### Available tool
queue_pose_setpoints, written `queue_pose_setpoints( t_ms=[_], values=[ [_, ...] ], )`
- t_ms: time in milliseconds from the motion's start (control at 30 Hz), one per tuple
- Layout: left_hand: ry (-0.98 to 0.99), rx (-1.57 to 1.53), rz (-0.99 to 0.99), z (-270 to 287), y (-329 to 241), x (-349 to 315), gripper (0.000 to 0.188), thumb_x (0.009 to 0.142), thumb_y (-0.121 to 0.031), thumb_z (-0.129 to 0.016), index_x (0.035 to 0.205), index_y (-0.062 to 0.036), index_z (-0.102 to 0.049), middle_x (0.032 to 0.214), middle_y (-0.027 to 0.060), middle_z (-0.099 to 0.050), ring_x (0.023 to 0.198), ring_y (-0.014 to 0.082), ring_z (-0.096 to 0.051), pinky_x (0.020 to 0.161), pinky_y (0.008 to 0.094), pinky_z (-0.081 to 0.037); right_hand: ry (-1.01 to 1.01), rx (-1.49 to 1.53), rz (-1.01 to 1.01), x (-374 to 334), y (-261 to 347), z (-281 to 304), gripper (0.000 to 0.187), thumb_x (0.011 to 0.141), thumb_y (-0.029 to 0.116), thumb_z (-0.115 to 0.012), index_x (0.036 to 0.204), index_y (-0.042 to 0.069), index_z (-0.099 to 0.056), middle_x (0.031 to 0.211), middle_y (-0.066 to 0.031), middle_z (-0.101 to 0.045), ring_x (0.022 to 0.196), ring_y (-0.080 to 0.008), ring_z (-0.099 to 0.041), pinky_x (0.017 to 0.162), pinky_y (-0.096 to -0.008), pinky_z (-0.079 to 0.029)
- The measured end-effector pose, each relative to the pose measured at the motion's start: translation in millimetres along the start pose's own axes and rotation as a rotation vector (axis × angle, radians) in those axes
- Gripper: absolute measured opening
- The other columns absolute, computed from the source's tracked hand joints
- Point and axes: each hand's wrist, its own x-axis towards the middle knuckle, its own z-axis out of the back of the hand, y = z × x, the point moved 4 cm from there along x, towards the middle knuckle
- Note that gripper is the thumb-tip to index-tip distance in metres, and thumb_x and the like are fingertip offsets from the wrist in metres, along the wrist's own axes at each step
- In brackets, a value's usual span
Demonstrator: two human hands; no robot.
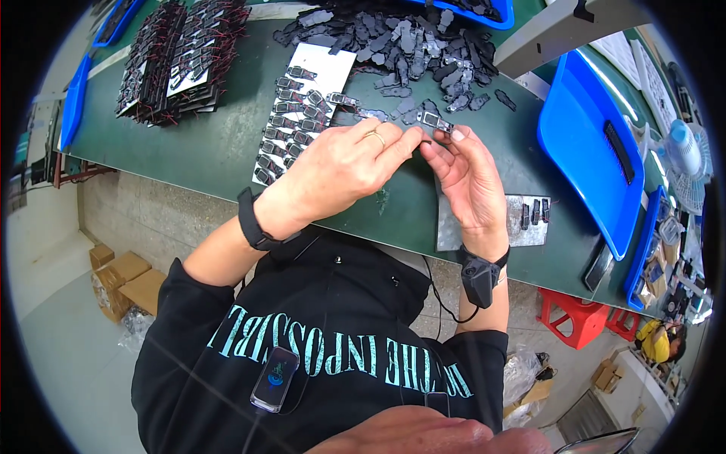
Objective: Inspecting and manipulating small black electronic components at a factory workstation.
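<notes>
- Head view shows you pinching a small dark clip part [436, 121] between both hands, just above the green tabletop [212, 144].
- Your left hand [340, 170] has its grip closed on the part's near end; your right hand [469, 178] clamps its other end.
- Left of the part, a white card [327, 60] carries rows of finished-looking pieces, roughly half filled by my judgement.
- Beyond the part lies a loose heap of dark pieces [423, 45], seemingly still to do.
- Right of the part sits a blue tray [582, 136]; farther left, stacked filled cards [178, 57].
- Below the tabletop: grey floor, cardboard boxes [125, 276], a red stool [575, 318].

Loose parts pile [423, 41] lies behind the hands, tray [582, 144] to their right.
</notes>
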Motion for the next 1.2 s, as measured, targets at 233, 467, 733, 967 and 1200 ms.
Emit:
queue_pose_setpoints(
  t_ms=[233, 467, 733, 967, 1200],
  values=[
    [-0.167, -0.157, 0.131, 10.1, 13.0, 3.0, 0.036, 0.081, -0.007, -0.079, 0.116, -0.0041, -0.071, 0.107, 0.0093, -0.074, 0.097, 0.0243, -0.072, 0.078, 0.0330, -0.060, -0.014, -0.265, 0.059, -1.7, -2.1, -15.9, 0.011, 0.099, 0.011, -0.061, 0.105, 0.001, -0.061, 0.108, -0.0141, -0.070, 0.098, -0.0234, -0.071, 0.094, -0.0358, -0.057],
    [-0.192, -0.358, 0.207, -5.2, 13.8, -3.3, 0.034, 0.082, -0.008, -0.079, 0.115, -0.0036, -0.073, 0.113, 0.0101, -0.075, 0.105, 0.0278, -0.072, 0.085, 0.0350, -0.061, 0.031, -0.350, 0.075, -5.8, -0.8, -23.7, 0.010, 0.099, 0.010, -0.062, 0.102, 0.001, -0.060, 0.107, -0.0145, -0.070, 0.097, -0.0221, -0.071, 0.090, -0.0354, -0.058],
    [-0.166, -0.393, 0.232, -6.2, 15.5, -4.2, 0.033, 0.083, -0.009, -0.079, 0.115, -0.0034, -0.074, 0.110, 0.0093, -0.076, 0.103, 0.0279, -0.073, 0.087, 0.0359, -0.061, 0.027, -0.429, 0.095, -7.5, 1.8, -23.8, 0.010, 0.099, 0.010, -0.063, 0.100, 0.001, -0.059, 0.109, -0.0153, -0.069, 0.096, -0.0219, -0.071, 0.089, -0.0357, -0.058],
    [-0.195, -0.355, 0.162, -5.0, 15.7, -4.8, 0.033, 0.081, -0.008, -0.080, 0.114, -0.0028, -0.073, 0.108, 0.0108, -0.076, 0.099, 0.0275, -0.074, 0.082, 0.0346, -0.062, 0.029, -0.464, 0.103, -7.9, 1.6, -25.0, 0.011, 0.099, 0.011, -0.063, 0.100, 0.000, -0.059, 0.109, -0.0156, -0.069, 0.095, -0.0219, -0.071, 0.090, -0.0360, -0.058],
    [-0.202, -0.219, 0.115, 0.5, 8.8, -6.3, 0.038, 0.078, -0.007, -0.082, 0.115, -0.0039, -0.073, 0.102, 0.0102, -0.076, 0.093, 0.0274, -0.075, 0.077, 0.0342, -0.063, 0.040, -0.555, 0.213, -11.4, 0.5, -28.1, 0.012, 0.098, 0.010, -0.064, 0.101, 0.000, -0.058, 0.109, -0.0148, -0.069, 0.094, -0.0202, -0.070, 0.092, -0.0364, -0.058]
  ],
)
